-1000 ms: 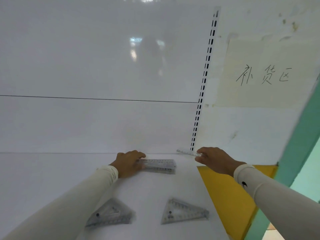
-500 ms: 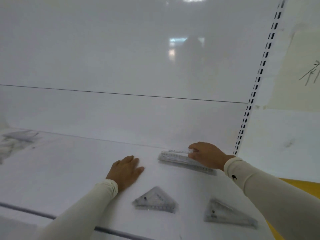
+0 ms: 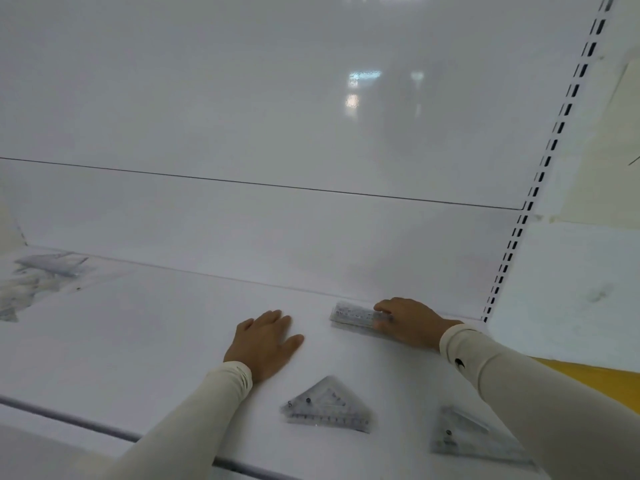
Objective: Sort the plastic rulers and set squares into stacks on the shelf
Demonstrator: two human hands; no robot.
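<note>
The right hand (image 3: 410,322) pinches the clear plastic ruler stack (image 3: 356,315) on the white shelf (image 3: 156,334), so square its edges gently while the left hand (image 3: 265,342) rests flat, fingers spread.

Both arms are covered in long, snug cream-white sleeves, kind of like those stretchy arm covers. The left sleeve (image 3: 194,407) ends in a slightly bunched cuff right at the wrist. The right sleeve (image 3: 519,386) has a small black logo mark (image 3: 459,362) just behind its cuff, shape too tiny to make out. Fabric looks smooth with a few soft wrinkles. The left hand (image 3: 265,342) and right hand (image 3: 410,322) are bare, no gloves, rings or watch showing.
</note>
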